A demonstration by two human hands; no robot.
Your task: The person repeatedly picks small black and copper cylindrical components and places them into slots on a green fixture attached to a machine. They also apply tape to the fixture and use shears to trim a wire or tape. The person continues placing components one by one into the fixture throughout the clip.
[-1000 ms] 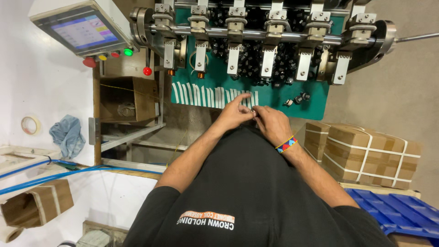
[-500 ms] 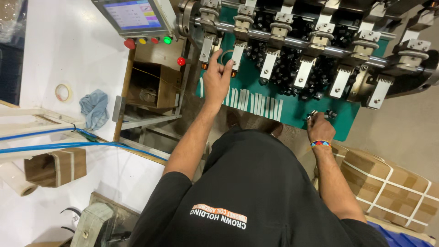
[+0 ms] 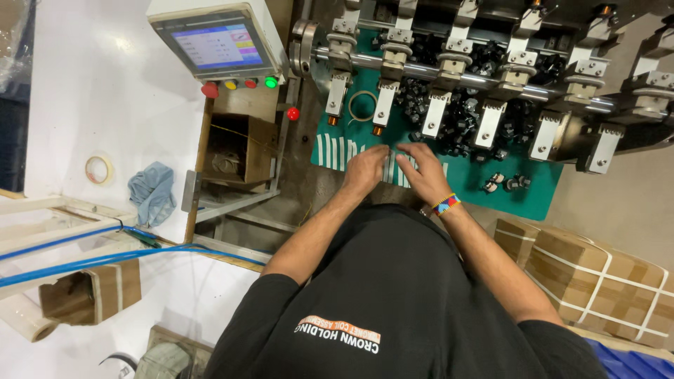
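Observation:
A row of white strips (image 3: 337,151) lies along the near edge of a green tray (image 3: 533,200) under a machine's row of metal heads (image 3: 439,105). My left hand (image 3: 365,170) is curled over the strips at mid-tray, its fingertips closed on one white strip (image 3: 388,167). Right beside it, my right hand (image 3: 423,172) lies flat on the strips with its fingers apart; a beaded bracelet (image 3: 446,203) is on that wrist. Small black parts (image 3: 460,123) are heaped on the tray beyond the hands.
A touch screen (image 3: 214,45) with coloured buttons (image 3: 239,85) stands at the left of the machine. Below it sits an open cardboard box (image 3: 235,147). A blue rag (image 3: 151,191), a tape roll (image 3: 98,169) and blue hoses (image 3: 105,254) are to the left. Strapped cartons (image 3: 597,281) stand to the right.
My left hand has come down from the machine heads to the white strips. My right hand has moved left from the loose black parts to join it. The view has shifted right.

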